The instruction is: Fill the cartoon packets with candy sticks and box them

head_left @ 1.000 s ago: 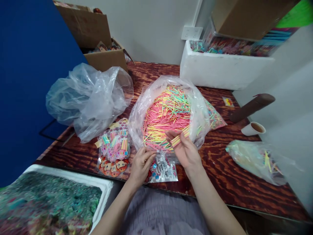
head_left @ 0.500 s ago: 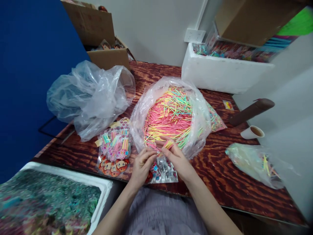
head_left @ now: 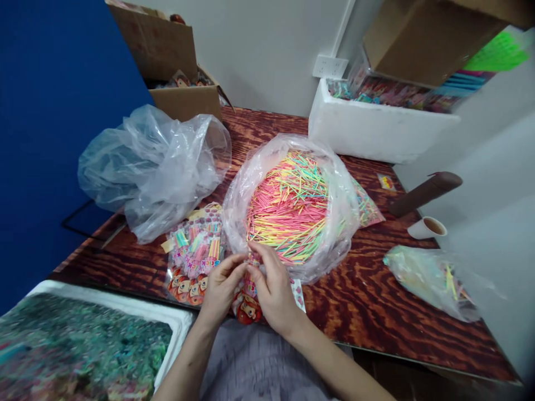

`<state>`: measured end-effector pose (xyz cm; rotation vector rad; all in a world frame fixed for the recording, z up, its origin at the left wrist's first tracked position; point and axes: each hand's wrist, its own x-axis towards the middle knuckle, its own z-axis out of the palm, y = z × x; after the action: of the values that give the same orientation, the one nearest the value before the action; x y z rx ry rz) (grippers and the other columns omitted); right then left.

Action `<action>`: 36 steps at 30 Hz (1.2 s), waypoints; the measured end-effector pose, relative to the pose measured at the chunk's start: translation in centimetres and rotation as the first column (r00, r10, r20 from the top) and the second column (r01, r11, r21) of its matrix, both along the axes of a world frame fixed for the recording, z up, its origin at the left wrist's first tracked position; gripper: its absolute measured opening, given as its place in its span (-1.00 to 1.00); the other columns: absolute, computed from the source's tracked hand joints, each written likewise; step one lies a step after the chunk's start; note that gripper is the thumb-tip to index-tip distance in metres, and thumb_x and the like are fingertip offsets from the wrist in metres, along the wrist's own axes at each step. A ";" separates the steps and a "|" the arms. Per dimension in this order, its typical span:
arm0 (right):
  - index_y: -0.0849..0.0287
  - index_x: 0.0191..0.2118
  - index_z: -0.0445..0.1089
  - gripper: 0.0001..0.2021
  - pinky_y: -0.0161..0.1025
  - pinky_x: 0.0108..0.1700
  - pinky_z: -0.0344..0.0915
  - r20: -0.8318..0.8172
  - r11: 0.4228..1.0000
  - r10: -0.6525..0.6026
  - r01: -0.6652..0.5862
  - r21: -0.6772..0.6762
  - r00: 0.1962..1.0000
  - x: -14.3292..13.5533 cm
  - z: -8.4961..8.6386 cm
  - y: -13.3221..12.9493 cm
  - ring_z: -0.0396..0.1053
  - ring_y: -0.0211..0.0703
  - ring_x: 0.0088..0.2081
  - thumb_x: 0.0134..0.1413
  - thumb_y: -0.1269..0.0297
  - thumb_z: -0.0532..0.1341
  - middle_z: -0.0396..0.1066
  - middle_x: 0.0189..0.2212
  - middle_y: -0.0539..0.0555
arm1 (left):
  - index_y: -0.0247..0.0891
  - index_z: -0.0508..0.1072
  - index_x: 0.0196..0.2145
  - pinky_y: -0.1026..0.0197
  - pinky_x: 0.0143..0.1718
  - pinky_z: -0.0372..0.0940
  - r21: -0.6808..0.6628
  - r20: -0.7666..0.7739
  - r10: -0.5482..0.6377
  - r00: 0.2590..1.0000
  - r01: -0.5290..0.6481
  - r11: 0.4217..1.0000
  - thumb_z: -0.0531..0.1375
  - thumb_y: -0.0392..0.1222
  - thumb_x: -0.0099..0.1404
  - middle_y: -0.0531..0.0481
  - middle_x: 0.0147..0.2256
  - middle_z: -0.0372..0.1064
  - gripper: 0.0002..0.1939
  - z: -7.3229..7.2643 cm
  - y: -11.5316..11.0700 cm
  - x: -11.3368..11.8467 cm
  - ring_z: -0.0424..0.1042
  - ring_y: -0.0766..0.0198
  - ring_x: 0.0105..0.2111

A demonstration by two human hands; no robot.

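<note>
A small clear packet (head_left: 247,307) with a red-haired cartoon figure hangs between my hands at the table's front edge. My left hand (head_left: 222,287) pinches its upper left side. My right hand (head_left: 273,289) has its fingers closed at the packet's top right, and small pink and yellow sticks show between the hands. Just behind them sits an open plastic bag (head_left: 345,192) full of thin pink, yellow and green sticks (head_left: 288,214). Left of my hands lies a pile of filled packets (head_left: 196,256). Part of another printed packet (head_left: 298,295) shows beside my right hand.
A crumpled clear bag (head_left: 163,161) and a cardboard box (head_left: 184,100) are at the left. White foam boxes stand at the back right (head_left: 376,128) and front left (head_left: 179,334). At the right are a brown object (head_left: 426,194), a paper cup (head_left: 426,228) and a small bag (head_left: 430,281).
Both hands have moved left and come together at the packet. The yellow and pink sticks held up in my right hand are now mostly hidden, and the cartoon packet shows more.
</note>
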<state>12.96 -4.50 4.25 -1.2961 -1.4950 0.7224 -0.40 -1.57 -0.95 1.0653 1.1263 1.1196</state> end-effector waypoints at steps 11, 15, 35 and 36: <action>0.07 0.00 0.35 -0.77 -0.19 -0.01 0.29 0.008 0.975 0.217 -0.217 -0.043 0.976 1.1 1.1 0.9 0.37 -0.13 -0.06 0.28 0.34 0.09 0.44 -0.12 0.07 | -0.26 0.49 -0.39 0.33 -0.37 0.29 -0.001 0.093 0.105 0.990 -0.106 0.994 0.32 -0.09 0.09 0.04 -0.42 0.40 -0.80 1.8 0.3 -1.2 0.36 0.33 -0.42; 0.15 -0.15 0.41 -0.81 -0.17 -0.05 0.27 0.284 0.997 0.071 -0.067 -0.023 0.956 6.4 -0.8 3.2 0.37 -0.08 -0.14 0.30 0.33 0.06 0.45 -0.23 0.12 | -0.26 0.46 -0.44 0.34 -0.48 0.19 0.058 -0.030 0.246 0.969 -0.244 0.968 0.28 -0.06 0.12 0.10 -0.50 0.31 -0.80 2.2 1.6 -3.3 0.25 0.38 -0.53; 0.30 -0.20 0.40 -0.79 -0.06 -0.16 0.04 0.990 0.994 -0.085 0.075 0.077 0.110 14.3 -3.8 10.1 0.21 0.13 -0.13 0.19 0.49 0.02 0.39 -0.21 0.30 | -0.22 0.44 -0.25 0.14 -0.17 0.24 0.545 -0.718 0.500 0.484 -0.055 0.836 0.06 -0.10 0.36 -0.07 -0.28 0.44 -0.79 -2.1 6.2 -4.5 0.40 0.13 -0.24; 0.31 -0.20 0.39 -0.79 -0.06 -0.17 0.04 0.989 0.994 -0.085 0.083 0.076 0.118 14.5 -3.7 10.1 0.21 0.13 -0.14 0.19 0.50 0.02 0.39 -0.21 0.30 | -0.22 0.44 -0.21 0.13 -0.15 0.25 0.532 -0.724 0.488 0.487 -0.056 0.845 0.06 -0.09 0.35 -0.08 -0.26 0.43 -0.78 -1.9 6.1 -4.6 0.40 0.12 -0.22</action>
<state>27.42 5.61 0.57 -2.0102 -2.4164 -0.5076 -5.00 4.50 -2.89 1.9855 1.9375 1.1533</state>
